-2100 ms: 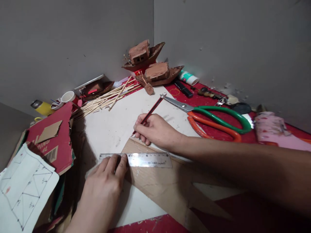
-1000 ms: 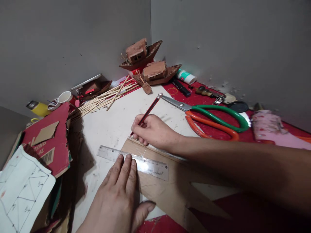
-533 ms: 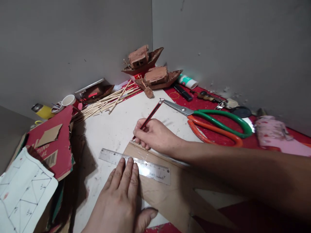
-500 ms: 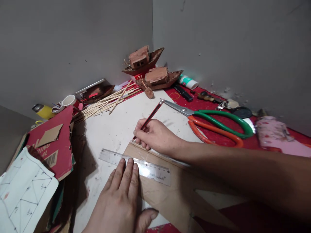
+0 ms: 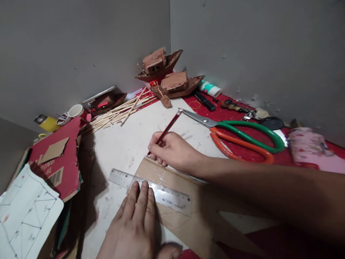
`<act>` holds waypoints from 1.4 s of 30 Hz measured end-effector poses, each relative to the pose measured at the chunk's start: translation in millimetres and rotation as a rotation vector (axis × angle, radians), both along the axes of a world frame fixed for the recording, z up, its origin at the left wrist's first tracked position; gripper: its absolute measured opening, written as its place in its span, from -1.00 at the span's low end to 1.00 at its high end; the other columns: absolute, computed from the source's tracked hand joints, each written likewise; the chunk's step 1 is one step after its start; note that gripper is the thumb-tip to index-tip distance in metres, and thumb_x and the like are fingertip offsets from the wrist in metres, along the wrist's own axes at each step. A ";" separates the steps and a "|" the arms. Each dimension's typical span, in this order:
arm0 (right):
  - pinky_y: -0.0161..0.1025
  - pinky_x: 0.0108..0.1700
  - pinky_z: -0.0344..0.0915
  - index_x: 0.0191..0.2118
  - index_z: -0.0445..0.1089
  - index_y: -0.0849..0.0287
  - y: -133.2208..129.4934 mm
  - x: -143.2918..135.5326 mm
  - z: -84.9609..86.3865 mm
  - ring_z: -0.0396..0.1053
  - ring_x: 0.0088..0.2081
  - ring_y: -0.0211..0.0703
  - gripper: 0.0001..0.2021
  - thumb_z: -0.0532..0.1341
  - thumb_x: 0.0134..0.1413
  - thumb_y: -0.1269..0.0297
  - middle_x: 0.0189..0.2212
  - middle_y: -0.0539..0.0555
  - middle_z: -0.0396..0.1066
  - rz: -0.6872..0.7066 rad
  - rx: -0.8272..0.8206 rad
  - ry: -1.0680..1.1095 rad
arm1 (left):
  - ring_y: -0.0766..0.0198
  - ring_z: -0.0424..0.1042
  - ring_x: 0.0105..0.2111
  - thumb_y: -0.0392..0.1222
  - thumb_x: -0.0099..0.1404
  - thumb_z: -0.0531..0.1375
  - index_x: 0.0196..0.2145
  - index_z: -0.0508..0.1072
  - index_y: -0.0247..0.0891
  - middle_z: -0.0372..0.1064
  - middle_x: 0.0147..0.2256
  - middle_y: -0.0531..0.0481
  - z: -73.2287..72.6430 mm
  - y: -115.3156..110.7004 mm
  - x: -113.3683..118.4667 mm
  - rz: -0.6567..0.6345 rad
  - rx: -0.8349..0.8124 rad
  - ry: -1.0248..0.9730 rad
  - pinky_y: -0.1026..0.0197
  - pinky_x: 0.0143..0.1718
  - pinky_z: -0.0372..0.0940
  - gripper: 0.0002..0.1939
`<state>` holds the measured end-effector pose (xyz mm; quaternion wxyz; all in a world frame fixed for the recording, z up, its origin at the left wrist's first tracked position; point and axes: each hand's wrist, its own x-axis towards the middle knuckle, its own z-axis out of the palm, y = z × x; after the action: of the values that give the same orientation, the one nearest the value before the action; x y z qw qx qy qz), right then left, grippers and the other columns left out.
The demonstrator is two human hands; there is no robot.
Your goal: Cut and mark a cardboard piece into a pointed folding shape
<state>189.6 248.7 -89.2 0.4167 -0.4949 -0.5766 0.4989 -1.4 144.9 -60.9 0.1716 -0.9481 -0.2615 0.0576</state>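
A dark pencil with red stripes [image 5: 170, 125] is gripped in my right hand [image 5: 175, 151], its lower end at the top edge of a brown cardboard piece [image 5: 178, 223]. Across the cardboard lies a clear plastic ruler [image 5: 172, 199], its left end over the white board [image 5: 113, 144]. My left hand [image 5: 132, 223] rests flat, fingertips on the ruler's lower edge and fingers stretched. Large scissors with green and orange handles [image 5: 242, 136] lie right of my right hand, blades closed.
Thin wooden sticks [image 5: 121, 111] lie at the back left, near brown model boats [image 5: 175, 84]. Red cardboard [image 5: 59, 154] and a paper with a drawn pattern [image 5: 29, 216] are at the left. A black marker [image 5: 205, 101] and a pink item [image 5: 309, 144] lie right.
The ruler has slid slightly down toward me, with my left hand's fingertips moving down too. My right hand and pencil have hardly moved.
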 end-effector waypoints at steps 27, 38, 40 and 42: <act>-0.39 -0.55 0.14 -0.51 0.29 0.16 -0.6 -0.7 0.6 0.30 -0.58 -0.31 -0.83 0.15 0.02 0.51 -0.62 -0.06 0.37 -0.025 0.011 -0.025 | -0.23 0.31 0.17 0.31 0.27 0.07 0.17 0.31 -0.64 0.32 0.13 -0.51 -4.2 -0.1 2.7 0.100 -0.055 -0.079 -0.05 -0.05 0.41 -0.13; -0.40 -0.56 0.14 -0.51 0.30 0.15 -0.5 -0.5 -1.3 0.30 -0.58 -0.31 -0.84 0.15 0.04 0.49 -0.62 -0.05 0.38 -0.036 0.045 -0.046 | -0.25 0.33 0.15 0.26 0.27 0.09 0.16 0.30 -0.65 0.31 0.13 -0.54 -8.4 -0.3 1.6 0.098 -0.047 -0.105 -0.10 -0.04 0.39 -0.15; -0.40 -0.57 0.14 -0.50 0.30 0.16 -0.1 -0.5 -1.8 0.30 -0.58 -0.32 -0.84 0.15 0.04 0.49 -0.62 -0.05 0.38 -0.036 0.041 -0.039 | -0.22 0.30 0.18 0.26 0.27 0.09 0.20 0.26 -0.62 0.31 0.15 -0.52 -10.5 -0.7 1.0 0.112 -0.048 -0.125 -0.09 0.00 0.37 -0.15; -0.41 -0.57 0.14 -0.50 0.30 0.16 0.2 -0.3 -2.1 0.31 -0.58 -0.32 -0.85 0.15 0.04 0.50 -0.62 -0.05 0.39 -0.030 0.030 -0.021 | -0.20 0.27 0.20 0.27 0.27 0.08 0.22 0.24 -0.60 0.30 0.16 -0.49 -12.1 -1.2 0.5 0.124 -0.045 -0.136 -0.08 0.02 0.35 -0.14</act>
<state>189.3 249.0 -91.4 0.4255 -0.5025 -0.5809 0.4785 -0.9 143.7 -73.0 0.1281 -0.9355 -0.3292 0.0093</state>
